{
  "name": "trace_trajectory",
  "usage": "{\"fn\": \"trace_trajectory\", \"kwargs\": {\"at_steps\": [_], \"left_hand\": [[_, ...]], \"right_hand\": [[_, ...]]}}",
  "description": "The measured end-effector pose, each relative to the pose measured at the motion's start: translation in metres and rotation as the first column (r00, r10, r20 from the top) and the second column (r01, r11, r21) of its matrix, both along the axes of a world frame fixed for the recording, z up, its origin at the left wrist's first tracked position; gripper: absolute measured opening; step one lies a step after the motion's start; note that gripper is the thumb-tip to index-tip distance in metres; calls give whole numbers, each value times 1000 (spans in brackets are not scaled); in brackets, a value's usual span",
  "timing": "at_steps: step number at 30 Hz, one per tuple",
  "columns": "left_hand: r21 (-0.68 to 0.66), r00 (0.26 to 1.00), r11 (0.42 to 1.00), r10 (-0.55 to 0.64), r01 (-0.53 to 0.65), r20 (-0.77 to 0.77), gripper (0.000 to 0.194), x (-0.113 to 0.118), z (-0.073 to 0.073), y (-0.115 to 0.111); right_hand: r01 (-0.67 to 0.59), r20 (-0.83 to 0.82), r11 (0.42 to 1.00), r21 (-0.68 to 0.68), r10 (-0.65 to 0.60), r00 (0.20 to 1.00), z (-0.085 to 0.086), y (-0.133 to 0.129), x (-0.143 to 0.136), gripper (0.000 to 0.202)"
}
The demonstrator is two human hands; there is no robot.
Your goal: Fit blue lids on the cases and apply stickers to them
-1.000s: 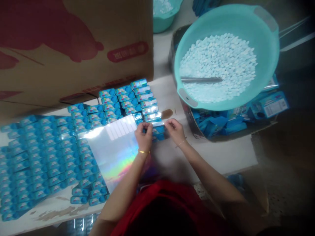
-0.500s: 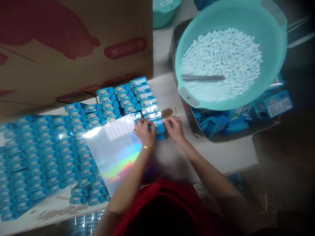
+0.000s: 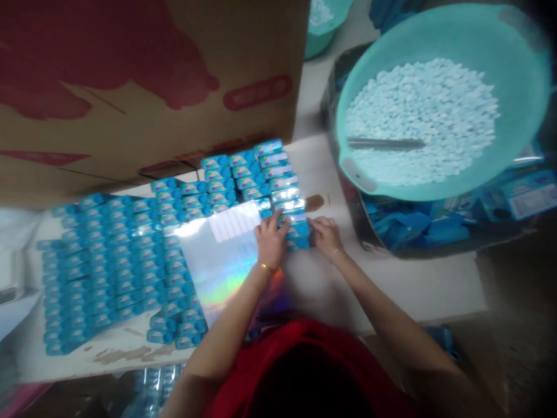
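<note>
So on the left there's a big block of blue packs, too blurry to count. Next, 1 shiny sheet with white strips. Left hand is bent by the pack between the hands; can't tell if it's gripping. That pack's long axis runs left-right, right end angled slightly away from the person. Right hand has curled fingers near that end, grip unclear. 2 teal basins: small basin, big basin, pellets in each. The big basin also has 1 metal tool, above 1 open box of blue cartons.
</note>
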State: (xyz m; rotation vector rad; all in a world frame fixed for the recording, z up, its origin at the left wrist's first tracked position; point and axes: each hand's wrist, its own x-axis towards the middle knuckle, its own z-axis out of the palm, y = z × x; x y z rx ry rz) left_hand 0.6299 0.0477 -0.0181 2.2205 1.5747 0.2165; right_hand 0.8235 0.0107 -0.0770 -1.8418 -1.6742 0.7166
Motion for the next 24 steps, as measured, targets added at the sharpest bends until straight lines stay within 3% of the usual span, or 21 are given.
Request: {"fn": "trace_trajectory", "kwargs": {"at_steps": [2, 4, 7, 10, 13, 16, 19, 24], "left_hand": [[54, 997, 998, 23, -27, 78, 37, -35, 6, 12], [125, 990, 987, 90, -103, 105, 36, -85, 15, 25], [163, 972, 962, 230, -220, -46, 35, -161, 21, 40], [119, 956, 973, 219, -198, -194, 34, -205, 13, 48], [110, 965, 984, 161, -140, -207, 23, -215, 0, 50], [115, 980, 986, 137, -121, -142, 19, -214, -7, 49], [113, 990, 985, 134, -128, -48, 17, -217, -7, 47], [132, 991, 983, 130, -126, -16, 29, -220, -7, 51]], "right_hand": [[77, 55, 995, 69, -81, 995, 17, 8, -7, 40], [96, 42, 987, 131, -102, 994, 40, 22, -29, 38], [-79, -24, 979, 188, 85, 996, 70, 49, -86, 33], [-300, 20, 942, 152, 301, 953, 77, 77, -154, 31], [-462, 98, 880, 110, 453, 886, 65, 100, -207, 31], [-541, 172, 840, 31, 529, 831, 51, 114, -234, 26], [-542, 213, 840, -32, 535, 817, 45, 122, -242, 28], [-542, 210, 840, 12, 528, 823, 41, 121, -239, 25]]}}
